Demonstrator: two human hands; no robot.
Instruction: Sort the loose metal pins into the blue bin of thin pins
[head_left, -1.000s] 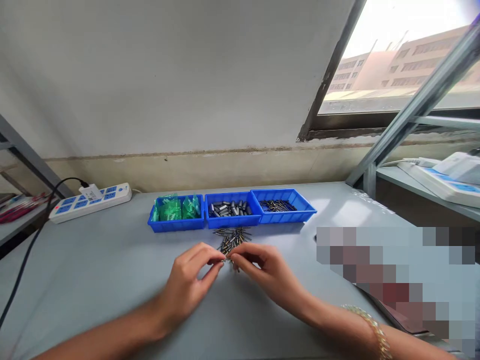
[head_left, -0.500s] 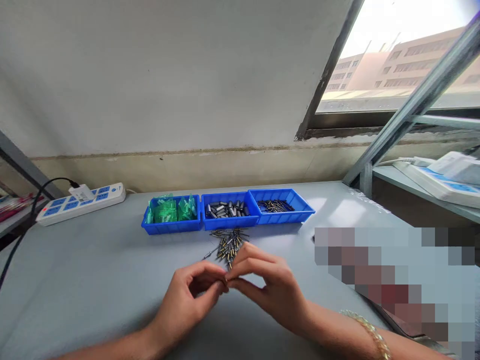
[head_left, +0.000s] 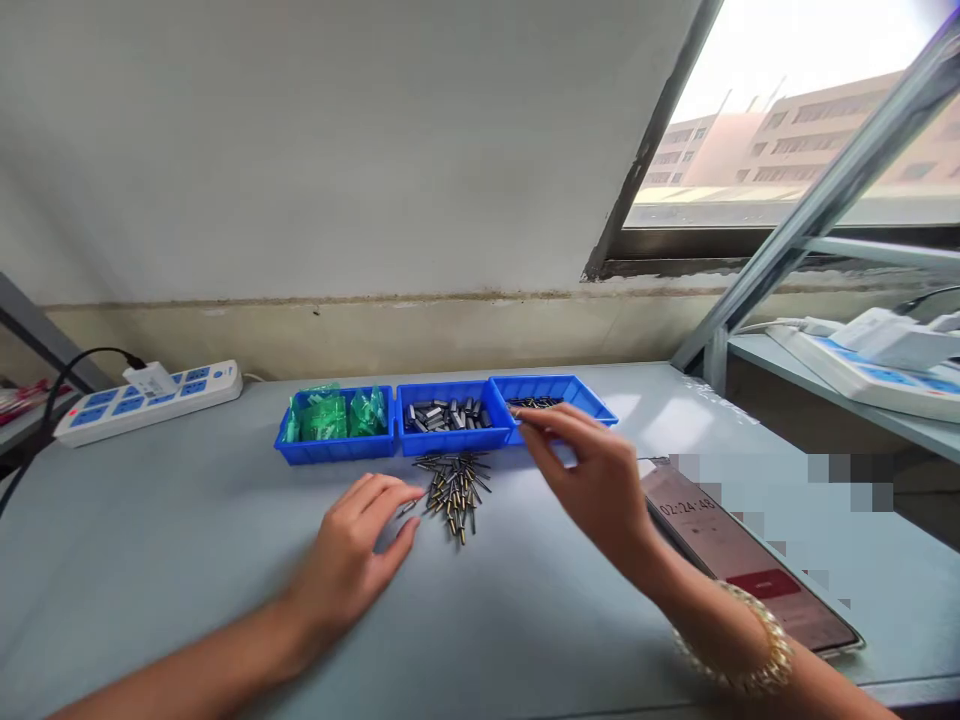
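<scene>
My left hand point(head_left: 360, 540) is at the left edge of a pile of metal pins point(head_left: 457, 495), its thumb and fingers apart around a small pin point(head_left: 408, 508) by the fingertips. My right hand point(head_left: 589, 480) reaches over the front of the right blue bin point(head_left: 581, 395), which has thin dark pins point(head_left: 536, 403) in it. Its thumb and index finger are pinched; what is between them is too small to make out. The middle blue bin point(head_left: 457, 440) contains short grey metal pieces point(head_left: 446, 413).
The left blue bin point(head_left: 337, 452) holds green plastic packets point(head_left: 326, 415). A phone point(head_left: 750, 560) lies right of my right hand. White power strips point(head_left: 154, 400) are at the back left and on a side shelf point(head_left: 862, 375) at right.
My hands have parted. The right one has moved up and right to the right bin; the left has shifted slightly up and left, its fingers now apart. The phone now shows more clearly.
</scene>
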